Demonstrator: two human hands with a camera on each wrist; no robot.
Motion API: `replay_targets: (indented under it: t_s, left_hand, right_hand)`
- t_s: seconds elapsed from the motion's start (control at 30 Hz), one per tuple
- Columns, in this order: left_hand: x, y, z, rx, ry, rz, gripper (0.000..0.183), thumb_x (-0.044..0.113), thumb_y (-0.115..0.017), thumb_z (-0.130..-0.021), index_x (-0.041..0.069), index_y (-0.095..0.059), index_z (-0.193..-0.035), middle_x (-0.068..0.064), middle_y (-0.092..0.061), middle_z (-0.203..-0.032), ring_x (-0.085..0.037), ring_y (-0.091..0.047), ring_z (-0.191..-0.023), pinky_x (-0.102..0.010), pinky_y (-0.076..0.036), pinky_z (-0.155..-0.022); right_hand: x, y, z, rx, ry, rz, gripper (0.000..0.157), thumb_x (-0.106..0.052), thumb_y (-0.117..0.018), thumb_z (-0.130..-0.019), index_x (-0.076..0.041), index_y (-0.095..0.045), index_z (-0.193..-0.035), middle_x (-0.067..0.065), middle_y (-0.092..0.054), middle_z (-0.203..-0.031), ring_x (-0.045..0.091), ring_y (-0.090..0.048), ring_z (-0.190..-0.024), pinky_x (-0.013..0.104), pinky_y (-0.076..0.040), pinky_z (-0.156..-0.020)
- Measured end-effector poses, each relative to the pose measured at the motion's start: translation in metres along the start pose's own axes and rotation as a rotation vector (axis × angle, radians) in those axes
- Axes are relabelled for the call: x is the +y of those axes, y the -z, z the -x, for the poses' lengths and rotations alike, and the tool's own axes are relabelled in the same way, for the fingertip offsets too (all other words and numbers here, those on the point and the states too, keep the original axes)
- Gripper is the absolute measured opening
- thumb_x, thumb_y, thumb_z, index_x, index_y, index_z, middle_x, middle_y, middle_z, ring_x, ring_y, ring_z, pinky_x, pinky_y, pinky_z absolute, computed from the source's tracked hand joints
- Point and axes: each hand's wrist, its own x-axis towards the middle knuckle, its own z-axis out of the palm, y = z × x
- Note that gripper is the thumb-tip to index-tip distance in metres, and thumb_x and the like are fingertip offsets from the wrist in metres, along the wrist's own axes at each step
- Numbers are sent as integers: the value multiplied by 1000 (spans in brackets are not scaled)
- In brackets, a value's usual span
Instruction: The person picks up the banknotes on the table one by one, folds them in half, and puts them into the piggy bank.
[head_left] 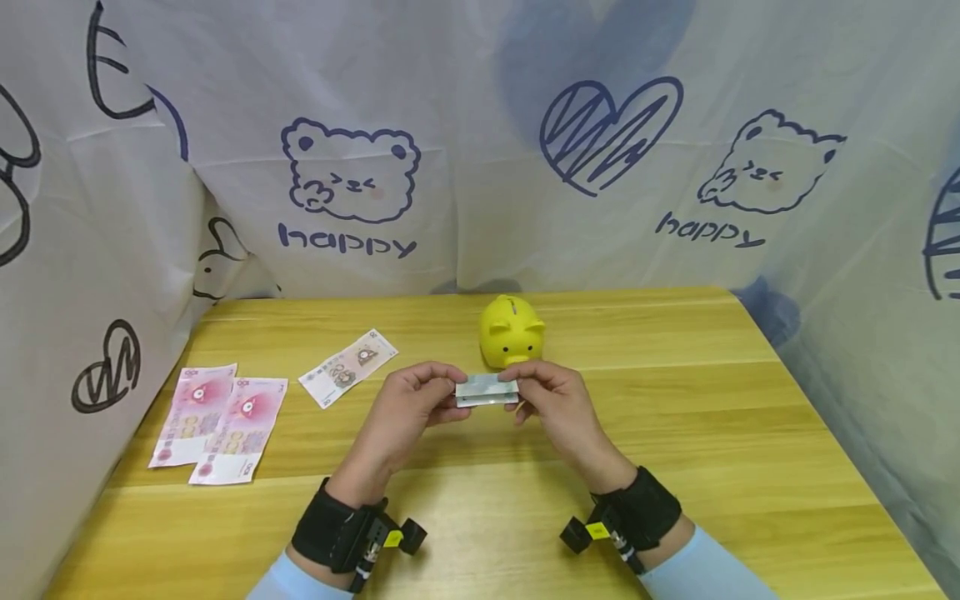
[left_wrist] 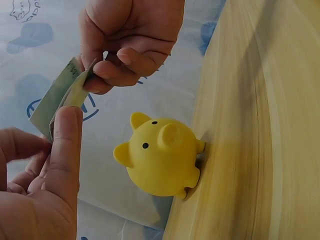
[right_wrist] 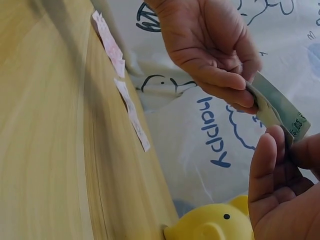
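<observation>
A folded greenish banknote (head_left: 486, 390) is held up level between both hands, just in front of the piggy bank. My left hand (head_left: 411, 400) pinches its left end, and my right hand (head_left: 551, 400) pinches the right end. In the left wrist view the banknote (left_wrist: 62, 97) shows a lengthwise fold, its two halves standing partly apart. Behind the hands stands a yellow piggy bank (head_left: 512, 329), upright, facing me, with a dark slot on its back. The right wrist view shows only part of the piggy bank (right_wrist: 212, 222).
Two pink banknotes (head_left: 240, 429) overlap on the left of the wooden table (head_left: 712, 467). A brownish banknote (head_left: 348, 367) lies slantwise between them and the piggy bank. White cloth (head_left: 487, 167) with drawings hangs behind and at the sides.
</observation>
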Motion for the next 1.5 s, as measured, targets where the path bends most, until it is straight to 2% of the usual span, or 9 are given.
replay_targets:
  t_s: [0.17, 0.37, 0.53, 0.67, 0.93, 1.1, 1.27, 1.37, 1.5]
  left_hand:
    - [-1, 0, -1, 23, -3, -47, 18, 10, -59, -94, -3, -64, -105, -21, -66, -103, -29, -66, -91, -37, -59, -81]
    - [-5, -4, 0, 89, -49, -140, 18, 6, -62, -90, 1, -59, -107, -21, -68, -95, -30, -67, -84, -45, -59, -80]
    - [-8, -11, 0, 80, -55, -189, 22, 6, -63, -90, 4, -57, -111, -22, -69, -95, -30, -68, -81, -41, -61, -75]
    - [-12, -14, -1, 61, -41, -234, 20, 7, -63, -90, 6, -62, -110, -20, -69, -93, -30, -68, -80, -39, -61, -73]
    - [-15, -18, -1, 62, 16, -248, 12, 15, -61, -95, 6, -69, -97, -13, -71, -93, -26, -69, -77, -40, -61, -71]
    - [-15, -18, 0, 109, -17, -201, 12, 13, -60, -96, 4, -67, -97, -15, -72, -91, -30, -70, -78, -41, -61, -73]
    - [-13, -15, -1, 164, -38, -153, 13, 12, -59, -96, 1, -66, -99, -19, -71, -89, -29, -70, -77, -36, -61, -70]
    - [-12, -14, -2, 157, -28, -114, 15, 14, -60, -96, 1, -65, -101, -21, -70, -92, -30, -70, -78, -36, -61, -71]
    - [-10, -14, -1, 101, 13, -32, 20, 12, -61, -95, 0, -63, -111, -23, -71, -96, -30, -70, -81, -38, -61, -73]
  right_hand:
    - [-2, 2, 0, -39, 20, 86, 19, -8, -51, -99, -2, -68, -103, 20, -63, -101, 26, -61, -81, 33, -58, -59]
    - [-3, 3, -3, -56, -42, 53, 27, -18, -55, -98, 0, -62, -116, 19, -63, -114, 30, -60, -90, 36, -60, -65]
    - [2, 1, -5, -24, -95, 138, 25, -22, -62, -95, -2, -64, -110, 19, -67, -97, 37, -61, -83, 42, -59, -63]
    - [5, -1, -4, -37, -100, 211, 20, -20, -63, -95, -2, -64, -103, 16, -66, -90, 32, -59, -72, 47, -57, -62]
    - [4, -5, -3, -50, -100, 317, 20, -24, -66, -92, -4, -65, -89, 10, -63, -80, 20, -55, -61, 32, -52, -53]
    - [6, -4, -5, -15, -137, 254, 24, -26, -68, -91, -2, -63, -86, 14, -63, -76, 20, -57, -59, 44, -58, -55]
    - [3, -6, -4, -119, -178, 155, 19, -17, -62, -95, 2, -60, -97, 25, -68, -85, 29, -67, -74, 48, -60, -65]
    - [1, -7, -3, -133, -169, 116, 19, -14, -58, -97, 4, -60, -101, 29, -68, -90, 36, -67, -78, 51, -60, -68]
    - [1, -5, -2, -52, -137, 61, 22, -16, -58, -97, 5, -63, -103, 26, -68, -87, 31, -67, -73, 48, -60, -66]
